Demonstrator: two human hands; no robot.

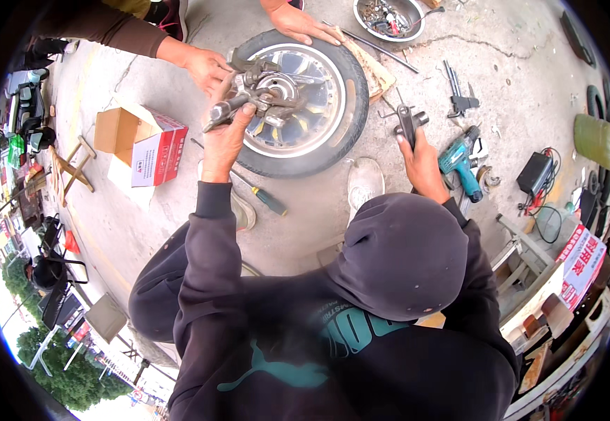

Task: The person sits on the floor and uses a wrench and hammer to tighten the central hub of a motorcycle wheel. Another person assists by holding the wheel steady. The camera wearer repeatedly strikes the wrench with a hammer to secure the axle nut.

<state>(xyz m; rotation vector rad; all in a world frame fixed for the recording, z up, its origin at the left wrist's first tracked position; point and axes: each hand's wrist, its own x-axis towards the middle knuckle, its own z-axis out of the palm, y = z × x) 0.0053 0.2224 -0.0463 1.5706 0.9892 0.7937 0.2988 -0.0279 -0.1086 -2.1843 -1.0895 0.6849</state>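
Cracked concrete ground [305, 221] outdoors, bearing a black-tyred, silver-rimmed wheel [322, 126] laid flat.
The left hand [225, 146] grasps a worn grey metal clamp-like tool [245, 92] by the hub, its cylindrical end slanting lower left; the right hand [425, 167] clutches a dark metal tool [407, 125], long axis pointing away from the person.

Bright, diffuse daylight; sky [17, 316] blown white, lower left; soft shadows; edges bowed within black rim.
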